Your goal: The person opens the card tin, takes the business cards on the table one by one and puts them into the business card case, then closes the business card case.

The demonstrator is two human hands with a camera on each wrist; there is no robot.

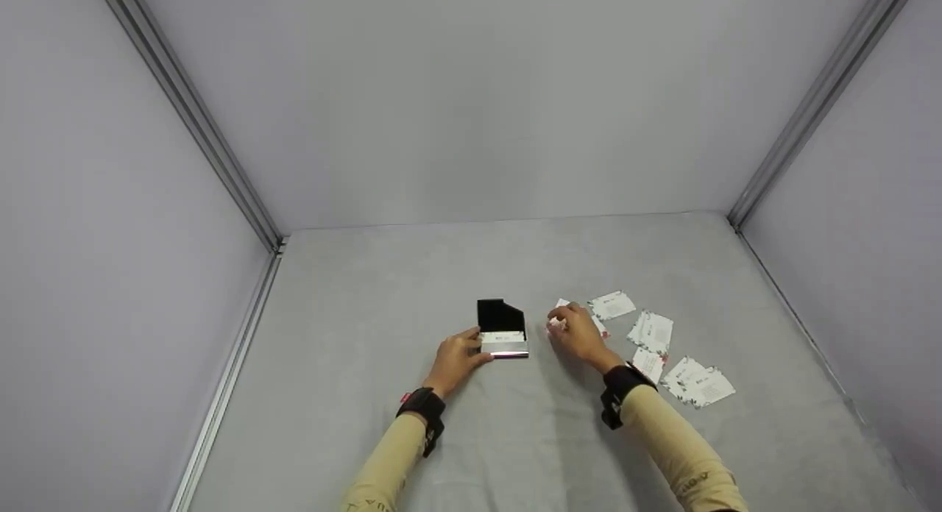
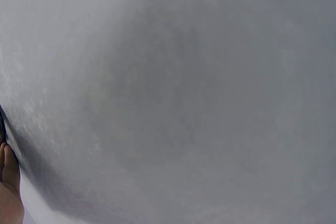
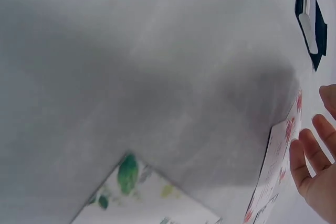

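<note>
Left hand (image 1: pixel 458 359): gripping open card case (image 1: pixel 503 329), steadying it.
Right hand (image 1: pixel 576 332): pinching one card (image 1: pixel 561 309), lifted from loose cards (image 1: pixel 652 331).

My left hand (image 1: pixel 455 359) steadies the open card case (image 1: pixel 503 329), black lid raised at twelve o'clock, silver front edge at six, white cards inside. At its three o'clock, my right hand (image 1: pixel 578 335) pinches a white card (image 1: pixel 559 322) with red floral print, lifting it from the grey tabletop.
</note>
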